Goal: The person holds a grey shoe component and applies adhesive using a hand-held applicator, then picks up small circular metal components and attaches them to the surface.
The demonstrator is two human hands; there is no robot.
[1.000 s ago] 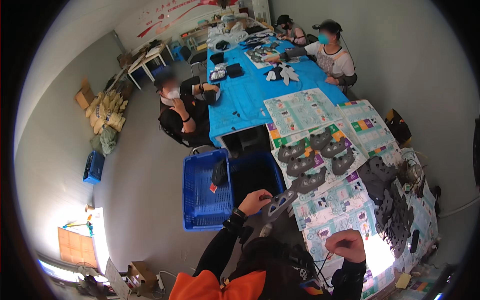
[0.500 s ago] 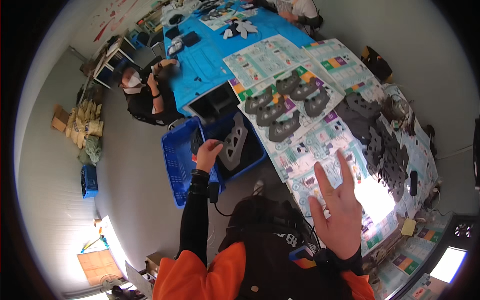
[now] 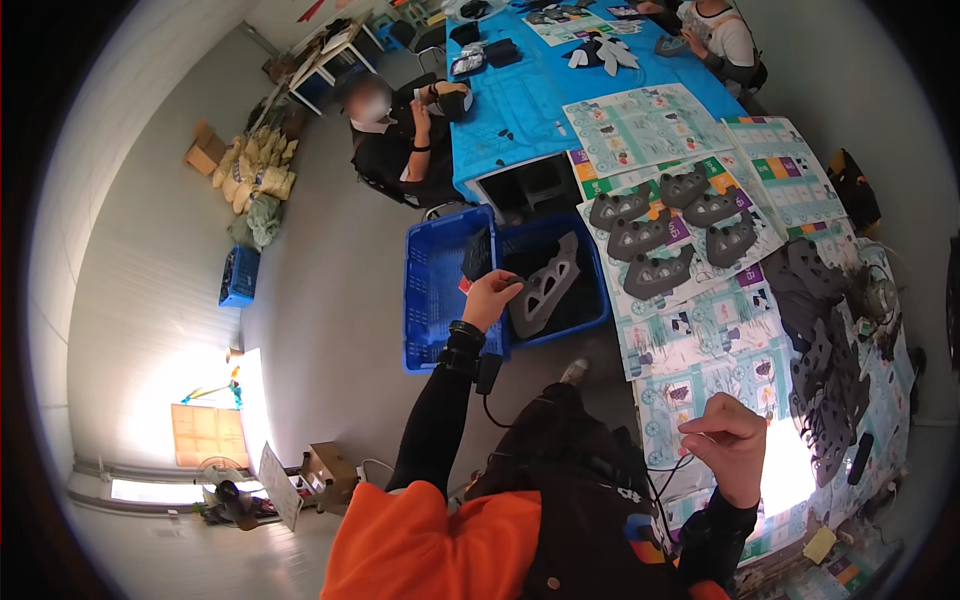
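Observation:
My left hand (image 3: 488, 300) is closed in a pinch at the left edge of a grey curved plate with cut-out holes (image 3: 547, 292). That plate is held tilted over the right-hand blue crate (image 3: 603, 300). My right hand (image 3: 735, 445) is raised over the table's near part, thumb and forefinger brought together. Whether anything small sits in that pinch cannot be made out. Farther up the table, several similar grey cut-out pieces (image 3: 640, 236) lie spread on printed sheets. A dark heap of grey pieces (image 3: 828, 385) lies along the table's right side.
A second blue crate (image 3: 425, 285) stands left of the first, with a dark piece (image 3: 479, 255) in it. A seated co-worker (image 3: 395, 140) is left of the blue-covered table (image 3: 515, 110); another person (image 3: 715, 40) is at its far right. Cables (image 3: 668, 490) hang beside my right forearm.
My right hand has gone from spread fingers to a pinch and sits lower in the picture. The whole view has shifted, with the scene moving right. My left hand keeps the grey plate.

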